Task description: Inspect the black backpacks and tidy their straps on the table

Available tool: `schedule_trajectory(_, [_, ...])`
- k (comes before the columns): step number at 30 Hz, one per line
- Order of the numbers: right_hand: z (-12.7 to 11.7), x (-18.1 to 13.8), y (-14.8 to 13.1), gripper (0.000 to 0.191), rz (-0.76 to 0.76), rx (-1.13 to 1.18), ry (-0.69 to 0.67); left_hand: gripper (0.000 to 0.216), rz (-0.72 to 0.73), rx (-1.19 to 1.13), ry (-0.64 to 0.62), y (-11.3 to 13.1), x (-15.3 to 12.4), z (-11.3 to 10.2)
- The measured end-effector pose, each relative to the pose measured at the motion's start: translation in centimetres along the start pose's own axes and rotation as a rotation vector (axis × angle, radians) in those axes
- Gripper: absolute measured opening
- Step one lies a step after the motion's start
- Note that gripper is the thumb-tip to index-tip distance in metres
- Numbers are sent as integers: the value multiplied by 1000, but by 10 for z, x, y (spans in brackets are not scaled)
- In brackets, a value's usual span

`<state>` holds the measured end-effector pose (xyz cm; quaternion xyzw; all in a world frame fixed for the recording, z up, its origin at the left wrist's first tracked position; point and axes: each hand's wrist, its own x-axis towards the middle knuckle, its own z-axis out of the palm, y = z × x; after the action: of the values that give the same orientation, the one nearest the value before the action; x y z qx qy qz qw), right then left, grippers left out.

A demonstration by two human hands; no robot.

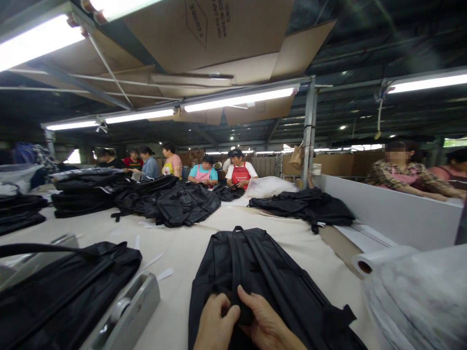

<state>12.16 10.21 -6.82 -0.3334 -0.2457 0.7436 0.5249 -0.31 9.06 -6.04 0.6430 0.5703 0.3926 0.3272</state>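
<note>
A black backpack lies on the pale table in front of me, its shoulder straps facing up and its top loop pointing away. My left hand is closed on the lower part of one shoulder strap. Close beside it, my right hand grips the same strap from the right, thumb on top. A dark bunched piece of the strap shows between the two hands. The exact spot under the fingers is hidden.
Another black bag lies at left by a grey metal dispenser. Stacked black bags and loose ones lie farther back. A plastic roll and clear plastic sit at right, near a white partition. Several people work beyond.
</note>
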Motion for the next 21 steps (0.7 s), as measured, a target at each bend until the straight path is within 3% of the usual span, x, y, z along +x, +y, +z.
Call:
schedule_trajectory(5, [9,-3,0,39,-66,-103,10,34,-72,-152,-26,-1,2,3])
schedule_trajectory(8, [12,-8,-6,37,-42,-51,4,42,-132,-236,-57,6,2,2])
schedule_trajectory(12, [6,-10,-8,34,14,42,-8,38,-163,-310,-76,9,2,7])
schedule_trajectory(18, [1,-5,1,37,-77,37,55,22,-107,-363,-12,4,6,14])
schedule_trajectory(21, [3,-9,2,36,-125,45,-48,27,-256,-534,-23,3,6,6])
